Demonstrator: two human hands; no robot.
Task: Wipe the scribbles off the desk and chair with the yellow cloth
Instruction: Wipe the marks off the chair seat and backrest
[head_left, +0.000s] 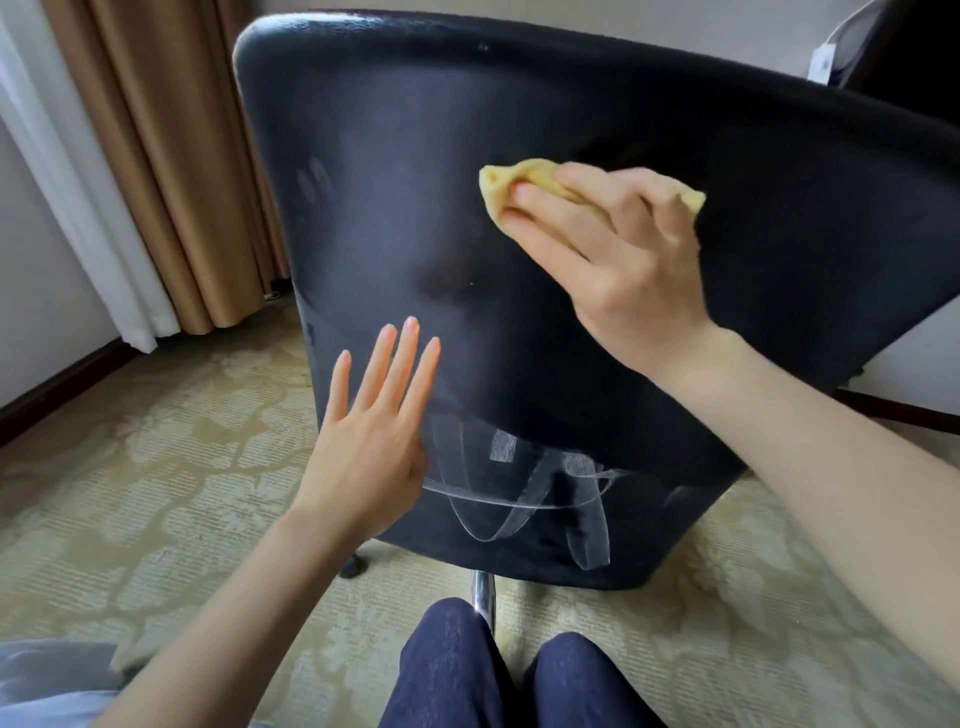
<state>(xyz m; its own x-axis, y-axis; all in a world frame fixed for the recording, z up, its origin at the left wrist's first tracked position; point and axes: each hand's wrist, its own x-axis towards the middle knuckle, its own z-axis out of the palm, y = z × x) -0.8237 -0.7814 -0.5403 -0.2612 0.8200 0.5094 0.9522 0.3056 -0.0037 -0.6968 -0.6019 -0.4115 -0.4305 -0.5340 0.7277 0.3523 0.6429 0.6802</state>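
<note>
Scribbles (519, 499) are lying low on the chair (571, 104) back, white loops running mostly crosswise, well below the yellow cloth (501, 189). The right hand (623, 270) is pressing that bunched cloth against the upper backrest, its fingers (545, 234) bent close together over it. The left hand (374, 441) is resting flat, fingers straight and slightly spread, just beside the marks and nearer them. The cloth is probably needing a downward sweep next.
</note>
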